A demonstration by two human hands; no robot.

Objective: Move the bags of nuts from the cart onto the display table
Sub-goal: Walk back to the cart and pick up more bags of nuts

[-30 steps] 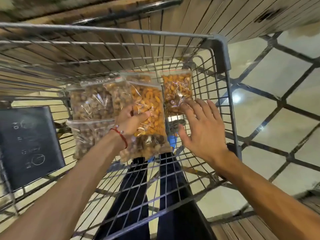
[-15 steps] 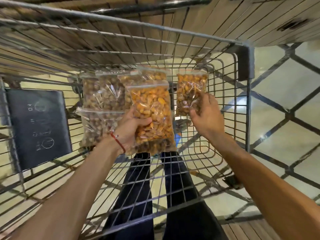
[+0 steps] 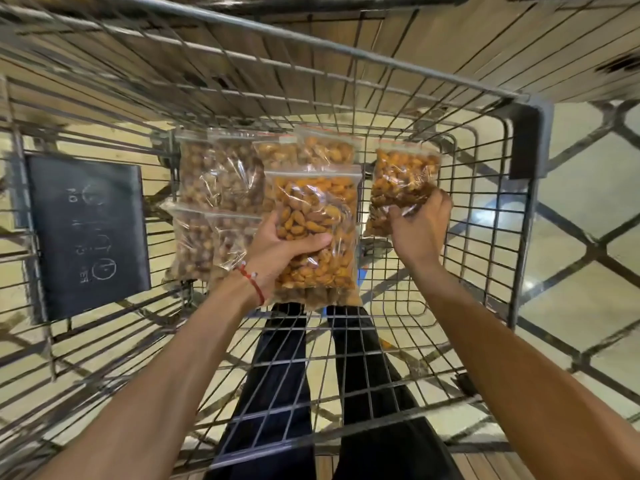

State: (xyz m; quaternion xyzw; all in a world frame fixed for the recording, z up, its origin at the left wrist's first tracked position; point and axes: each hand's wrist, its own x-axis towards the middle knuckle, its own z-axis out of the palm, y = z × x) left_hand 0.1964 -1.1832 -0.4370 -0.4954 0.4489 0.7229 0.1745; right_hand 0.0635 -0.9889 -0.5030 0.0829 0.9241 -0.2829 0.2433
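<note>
My left hand point(image 3: 277, 249) clamps a fanned stack of nut bags point(image 3: 313, 233) over the wire cart point(image 3: 381, 358), its fingers hidden beneath them. My right hand point(image 3: 420, 228) pinches a single bag point(image 3: 401, 181), whose lower edge is covered by my fingers. Farther off, the cart's rim cuts across blurred wooden slats point(image 3: 433, 36).

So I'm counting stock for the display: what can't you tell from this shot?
- Bag count: the left hand fans overlapping bags, hiding edges.
- Lower half of the right hand's bag: covered by its grip.
- Black sign: writing too faint.
- Display table: not in view.
</note>
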